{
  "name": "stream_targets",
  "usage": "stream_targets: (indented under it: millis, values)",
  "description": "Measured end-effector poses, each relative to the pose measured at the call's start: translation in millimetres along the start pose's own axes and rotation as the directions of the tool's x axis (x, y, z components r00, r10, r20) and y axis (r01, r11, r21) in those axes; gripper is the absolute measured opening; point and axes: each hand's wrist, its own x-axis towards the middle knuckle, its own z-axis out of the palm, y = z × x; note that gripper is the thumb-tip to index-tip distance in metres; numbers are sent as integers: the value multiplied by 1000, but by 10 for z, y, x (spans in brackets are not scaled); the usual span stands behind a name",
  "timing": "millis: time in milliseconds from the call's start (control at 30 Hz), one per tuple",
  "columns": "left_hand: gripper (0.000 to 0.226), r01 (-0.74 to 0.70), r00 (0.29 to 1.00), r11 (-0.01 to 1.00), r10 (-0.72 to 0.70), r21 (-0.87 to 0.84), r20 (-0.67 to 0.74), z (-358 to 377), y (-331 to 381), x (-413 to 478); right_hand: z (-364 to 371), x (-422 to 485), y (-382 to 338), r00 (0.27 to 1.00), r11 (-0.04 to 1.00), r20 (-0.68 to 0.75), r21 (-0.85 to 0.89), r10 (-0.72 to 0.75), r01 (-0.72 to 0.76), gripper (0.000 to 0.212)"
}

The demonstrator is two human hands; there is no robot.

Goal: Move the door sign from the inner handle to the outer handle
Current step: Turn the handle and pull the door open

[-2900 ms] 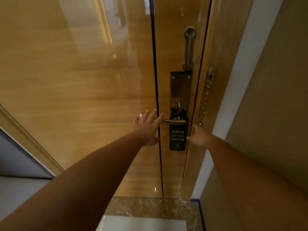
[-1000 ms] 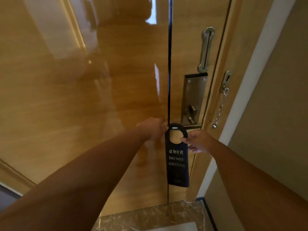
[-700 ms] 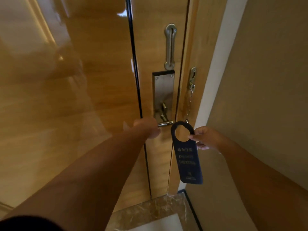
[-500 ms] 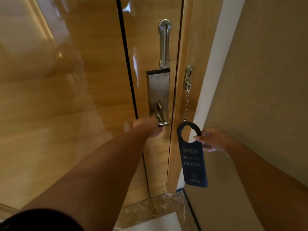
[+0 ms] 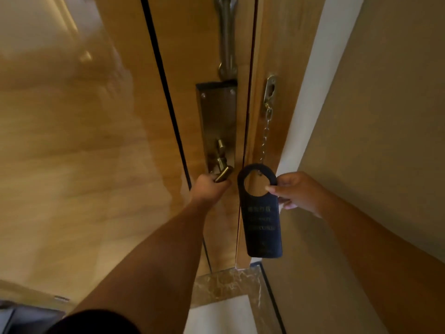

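Note:
A dark door sign (image 5: 262, 222) with a round hole at its top and gold lettering hangs free in the air, right of the door's edge. My right hand (image 5: 297, 192) pinches its ring on the right side. My left hand (image 5: 209, 188) is closed around the metal inner handle (image 5: 222, 174), which sticks out of a steel lock plate (image 5: 218, 121) on the glossy wooden door (image 5: 101, 145). The outer handle is hidden behind the door.
A security chain (image 5: 265, 133) dangles from the wooden frame just behind the sign. A metal latch bar (image 5: 226, 42) sits above the lock plate. A beige wall (image 5: 375, 131) fills the right side. Marble threshold (image 5: 228, 285) lies at the door's foot.
The sign has come off the inner handle and moved right, clear of the door, in my right hand. My left hand closed on the handle and stays there.

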Motion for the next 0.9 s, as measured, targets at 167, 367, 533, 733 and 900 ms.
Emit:
stream_targets:
  millis: [167,367,533,733,900]
  values:
    - [21,-48,998,999,48,0,40,-37,-4,-25,121,46,35,998,984,57,176,-7,-3,10]
    - [32,-23,995,998,28,-60,93,-153,111,-198,136,18,-77,992,970,113,243,-62,33,11]
    - [26,-14,998,1000,14,-8,63,-97,57,-424,-15,12,-103,986,960,137,275,-91,50,8]
    - [37,-53,999,994,52,91,10,-15,-82,-952,-42,-80,-91,974,911,206,413,-92,-2,14]
    - [38,-41,999,986,39,162,19,-55,-125,-1390,78,-272,-145,947,875,302,482,-113,-49,21]
